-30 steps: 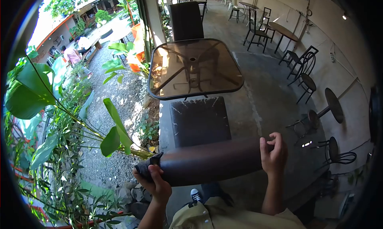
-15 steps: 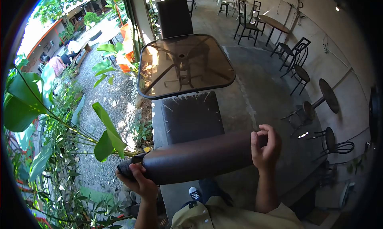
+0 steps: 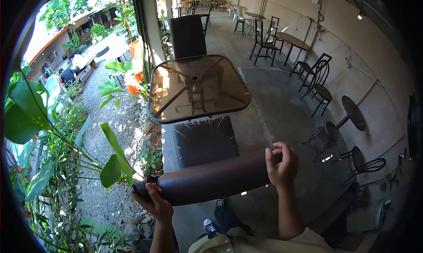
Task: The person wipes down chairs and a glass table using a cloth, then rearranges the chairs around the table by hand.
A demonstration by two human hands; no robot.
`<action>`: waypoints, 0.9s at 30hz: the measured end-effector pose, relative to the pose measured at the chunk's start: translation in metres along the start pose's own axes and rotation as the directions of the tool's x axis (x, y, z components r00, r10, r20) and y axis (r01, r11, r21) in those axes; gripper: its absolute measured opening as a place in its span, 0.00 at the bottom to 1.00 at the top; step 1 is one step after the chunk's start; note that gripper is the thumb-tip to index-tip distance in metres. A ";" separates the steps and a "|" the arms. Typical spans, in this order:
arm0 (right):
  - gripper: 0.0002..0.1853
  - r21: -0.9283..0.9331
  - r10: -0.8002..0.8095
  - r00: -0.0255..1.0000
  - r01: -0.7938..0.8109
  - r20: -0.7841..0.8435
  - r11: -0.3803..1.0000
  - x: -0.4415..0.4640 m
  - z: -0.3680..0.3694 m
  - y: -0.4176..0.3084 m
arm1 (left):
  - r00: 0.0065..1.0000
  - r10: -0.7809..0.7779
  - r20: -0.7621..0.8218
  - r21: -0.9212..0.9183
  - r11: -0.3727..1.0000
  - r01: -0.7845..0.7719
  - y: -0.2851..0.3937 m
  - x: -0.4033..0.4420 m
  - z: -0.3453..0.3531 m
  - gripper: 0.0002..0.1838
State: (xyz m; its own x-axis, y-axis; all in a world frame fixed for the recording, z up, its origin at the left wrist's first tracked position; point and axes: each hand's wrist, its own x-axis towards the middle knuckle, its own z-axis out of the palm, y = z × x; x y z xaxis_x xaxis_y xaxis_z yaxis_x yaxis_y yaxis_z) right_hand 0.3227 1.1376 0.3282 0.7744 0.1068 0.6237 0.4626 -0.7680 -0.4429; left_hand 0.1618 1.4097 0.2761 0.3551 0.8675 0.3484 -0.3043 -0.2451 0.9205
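A dark brown padded chair point(image 3: 211, 179) stands before me, seen from behind and above, with the top of its backrest running across my view. My left hand point(image 3: 154, 202) is closed around the backrest's left end, where a black wrapped or worn patch shows. At the right end, my right hand point(image 3: 282, 166) grips the backrest with the thumb on the near side and the fingers curled over. Beyond the backrest lies the worn seat point(image 3: 205, 143), its far edge scuffed. A brown glass table point(image 3: 200, 87) with a dark rim stands just past the seat.
Another dark padded chair point(image 3: 188, 36) stands across the table. Black chairs point(image 3: 264, 43) and a round wooden table point(image 3: 294, 41) line the right wall. Leafy plants point(image 3: 112, 167) and a gravel path point(image 3: 110, 129) border the left side, where people sit farther off.
My view has tilted up, so more of the far room shows. The table and seat sit lower and slightly left in view. A second shoe now shows below the backrest. Both hands keep their grip.
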 end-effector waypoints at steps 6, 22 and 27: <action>0.13 0.000 0.033 0.999 -0.033 0.007 0.999 -0.002 0.002 0.004 | 1.000 -0.006 0.013 0.020 1.000 0.005 -0.005 0.000 -0.005 0.10; 0.11 0.660 0.594 0.793 -0.518 0.132 0.545 -0.113 -0.040 0.149 | 0.924 -0.337 -0.178 0.570 0.731 0.376 -0.201 -0.161 -0.105 0.19; 0.15 0.495 0.521 0.638 -0.770 0.567 0.402 -0.191 -0.044 0.290 | 0.533 -0.699 0.477 0.864 0.484 -0.138 -0.270 -0.284 -0.039 0.12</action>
State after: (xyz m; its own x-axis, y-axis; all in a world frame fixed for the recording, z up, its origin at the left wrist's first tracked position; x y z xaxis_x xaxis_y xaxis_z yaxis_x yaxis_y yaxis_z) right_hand 0.2896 0.8664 0.1090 0.9797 0.0258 -0.1987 -0.1961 -0.0783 -0.9774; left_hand 0.1089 1.2463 -0.0780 0.8235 0.4270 -0.3735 0.5672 -0.6125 0.5505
